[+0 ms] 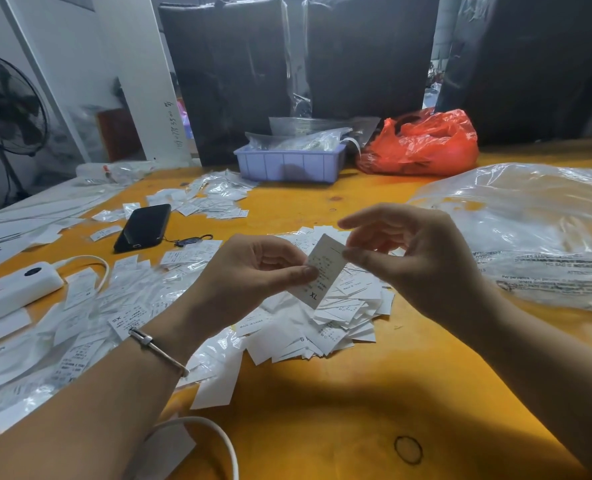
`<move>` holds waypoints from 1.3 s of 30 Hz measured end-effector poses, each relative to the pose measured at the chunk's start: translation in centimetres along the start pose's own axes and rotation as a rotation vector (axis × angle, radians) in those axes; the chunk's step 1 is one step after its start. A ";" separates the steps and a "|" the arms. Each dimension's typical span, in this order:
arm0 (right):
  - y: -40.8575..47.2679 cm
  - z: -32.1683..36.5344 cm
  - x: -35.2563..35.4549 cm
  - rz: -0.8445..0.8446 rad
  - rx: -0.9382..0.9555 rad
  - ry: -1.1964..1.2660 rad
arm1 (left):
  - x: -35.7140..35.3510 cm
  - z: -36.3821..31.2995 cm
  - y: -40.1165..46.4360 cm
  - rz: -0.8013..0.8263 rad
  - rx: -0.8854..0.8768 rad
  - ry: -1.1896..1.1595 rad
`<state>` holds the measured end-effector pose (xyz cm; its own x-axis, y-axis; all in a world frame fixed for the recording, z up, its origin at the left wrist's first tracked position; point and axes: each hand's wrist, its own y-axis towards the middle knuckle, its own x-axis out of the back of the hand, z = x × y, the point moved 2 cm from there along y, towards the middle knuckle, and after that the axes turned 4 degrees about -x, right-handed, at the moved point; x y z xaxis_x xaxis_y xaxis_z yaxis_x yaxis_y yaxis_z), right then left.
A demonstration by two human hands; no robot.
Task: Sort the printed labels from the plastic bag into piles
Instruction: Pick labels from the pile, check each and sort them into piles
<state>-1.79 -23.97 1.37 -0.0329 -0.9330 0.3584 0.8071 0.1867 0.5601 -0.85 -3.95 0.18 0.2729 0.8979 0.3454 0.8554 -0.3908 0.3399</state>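
We see two bare hands raised above a yellow counter. The left hand pinches a white label printed "XL" between thumb and fingers, and the right hand pinches the label's far upper corner, its other fingers loosely spread. Just below them lies a pile of labels. A large clear plastic bag lies to the right. A black phone lies far left, near more scattered labels.

I'm getting just 1 view: head cam looking fwd & down, sitting close over the yellow table, wide-angle.
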 end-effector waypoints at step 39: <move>0.8 -5.5 -0.4 0.343 -0.002 -0.695 | 7.0 2.8 -0.3 -0.145 0.495 1.079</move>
<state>2.09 -25.12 -2.43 -0.1427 -0.4162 0.8980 0.8402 0.4286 0.3322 2.04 3.06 0.05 -0.1482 0.2011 0.9683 0.9890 0.0336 0.1444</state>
